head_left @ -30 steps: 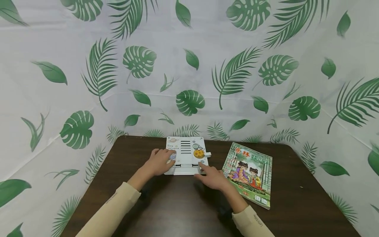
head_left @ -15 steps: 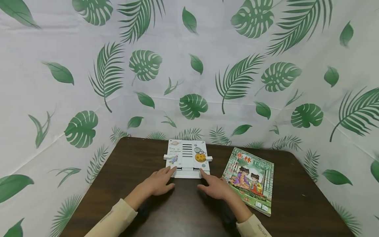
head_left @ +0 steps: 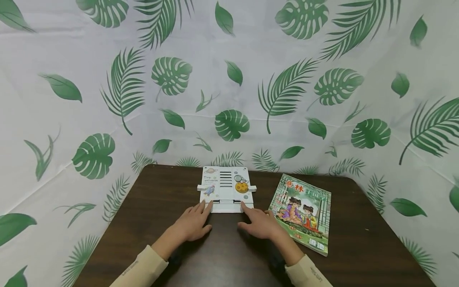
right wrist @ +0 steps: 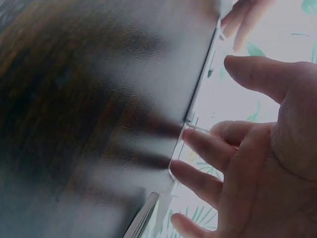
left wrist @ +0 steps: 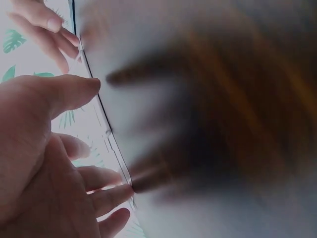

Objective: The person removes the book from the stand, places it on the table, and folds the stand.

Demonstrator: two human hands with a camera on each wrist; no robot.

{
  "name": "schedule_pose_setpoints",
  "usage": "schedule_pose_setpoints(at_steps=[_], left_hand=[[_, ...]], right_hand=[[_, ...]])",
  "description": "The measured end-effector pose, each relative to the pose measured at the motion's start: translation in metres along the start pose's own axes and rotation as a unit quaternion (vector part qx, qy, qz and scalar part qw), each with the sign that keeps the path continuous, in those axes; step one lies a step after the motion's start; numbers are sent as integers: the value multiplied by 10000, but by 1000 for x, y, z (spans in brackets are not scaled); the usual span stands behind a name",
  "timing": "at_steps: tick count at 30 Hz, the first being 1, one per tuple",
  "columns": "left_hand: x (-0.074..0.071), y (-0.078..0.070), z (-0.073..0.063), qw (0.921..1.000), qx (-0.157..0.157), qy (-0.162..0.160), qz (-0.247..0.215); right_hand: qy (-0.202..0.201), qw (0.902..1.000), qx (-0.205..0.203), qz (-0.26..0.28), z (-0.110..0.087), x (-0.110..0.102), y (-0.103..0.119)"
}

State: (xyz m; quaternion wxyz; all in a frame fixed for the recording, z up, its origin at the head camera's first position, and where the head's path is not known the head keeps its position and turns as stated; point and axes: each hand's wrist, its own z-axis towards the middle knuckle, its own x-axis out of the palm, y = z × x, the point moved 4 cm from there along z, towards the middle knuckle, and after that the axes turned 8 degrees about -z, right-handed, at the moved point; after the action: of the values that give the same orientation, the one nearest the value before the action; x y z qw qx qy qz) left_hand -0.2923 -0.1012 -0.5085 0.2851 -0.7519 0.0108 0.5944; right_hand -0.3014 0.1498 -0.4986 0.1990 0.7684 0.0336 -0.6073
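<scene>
A white folding book stand [head_left: 226, 191] printed with "Tiny universe", a rocket and an astronaut lies folded flat near the table's back edge. Small white tabs stick out from its left and right sides. My left hand [head_left: 190, 224] is at its front left corner, fingers extended, index fingertip by the left slot of the front ledge. At the front right corner, my right hand [head_left: 262, 224] has its index fingertip on the ledge. From the left wrist view, fingertips of the left hand [left wrist: 59, 173] meet the stand's thin edge; the right hand [right wrist: 257, 153] touches it likewise in the right wrist view.
A green illustrated magazine [head_left: 303, 215] lies to the right, close beside my right hand and forearm. The dark wooden table [head_left: 222, 259] ends at a white curtain [head_left: 201, 131] with green leaf prints, which encloses the back and sides.
My left hand has slid from the stand's left side down to its front left corner, uncovering the rocket print and left tab. My right hand has barely moved.
</scene>
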Motion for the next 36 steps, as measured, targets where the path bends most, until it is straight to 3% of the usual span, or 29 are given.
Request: schedule_pose_setpoints(at_steps=[4, 9, 20, 36], left_hand=[[3, -3, -1, 9998, -40, 18, 186], [1, -4, 0, 9993, 7, -212, 314], [-8, -6, 0, 9967, -8, -427, 695], [-9, -8, 2, 9975, -236, -219, 625]], right_hand=[[5, 10000, 62, 70, -2, 0, 0], [-99, 9997, 104, 190, -2, -4, 1], [-328, 9993, 142, -66, 11, -1, 0], [-315, 9991, 63, -291, 14, -10, -1]])
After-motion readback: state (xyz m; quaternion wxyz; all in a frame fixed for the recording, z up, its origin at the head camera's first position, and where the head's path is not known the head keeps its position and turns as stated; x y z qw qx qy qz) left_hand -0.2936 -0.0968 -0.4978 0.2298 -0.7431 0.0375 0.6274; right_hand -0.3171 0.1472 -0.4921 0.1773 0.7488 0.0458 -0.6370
